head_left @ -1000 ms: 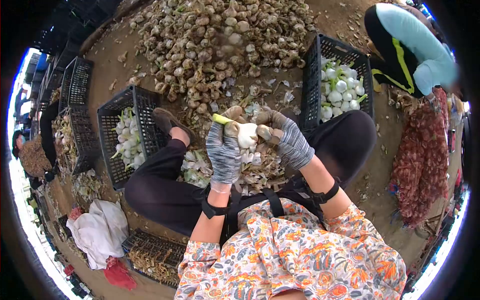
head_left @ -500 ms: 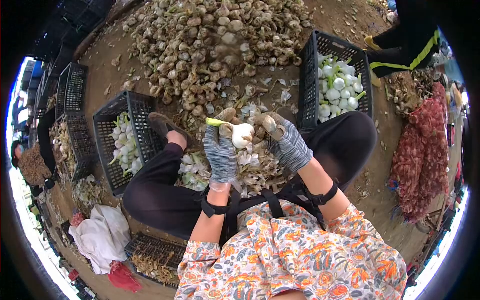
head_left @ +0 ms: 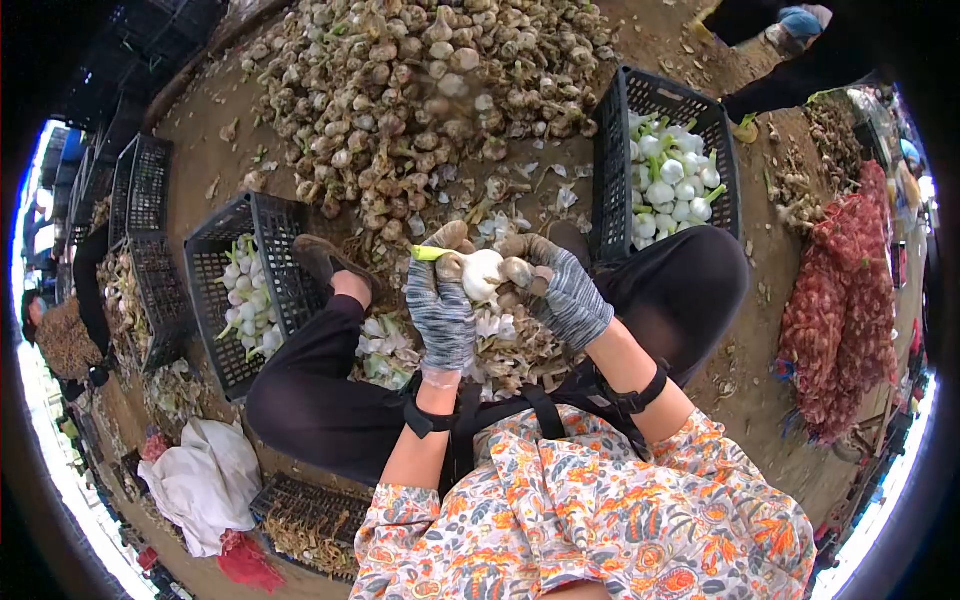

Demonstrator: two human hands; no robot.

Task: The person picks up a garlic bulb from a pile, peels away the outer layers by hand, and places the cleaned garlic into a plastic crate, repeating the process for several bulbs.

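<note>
My left hand (head_left: 440, 300), in a grey striped glove with dirty fingertips, is closed around a white garlic bulb (head_left: 483, 274). The bulb's green stem end sticks out to the left past my fingers. My right hand (head_left: 565, 290), gloved alike, has its fingers bent together against the bulb's right side; whether anything else is between them is too small to tell. Below both hands lies a heap of peeled skins (head_left: 510, 350) between my legs. A large pile of unpeeled garlic (head_left: 400, 100) is on the ground beyond.
Black crates of white garlic stand at the left (head_left: 222, 375) and right (head_left: 612, 150). Red net sacks (head_left: 840, 310) lie far right; a white sack (head_left: 205, 480) is lower left. Another person's leg (head_left: 800, 90) is upper right, and a person (head_left: 65, 330) is far left.
My right hand has moved in against the bulb, which has turned slightly and shows a whiter surface. The other person at the upper right has shifted position.
</note>
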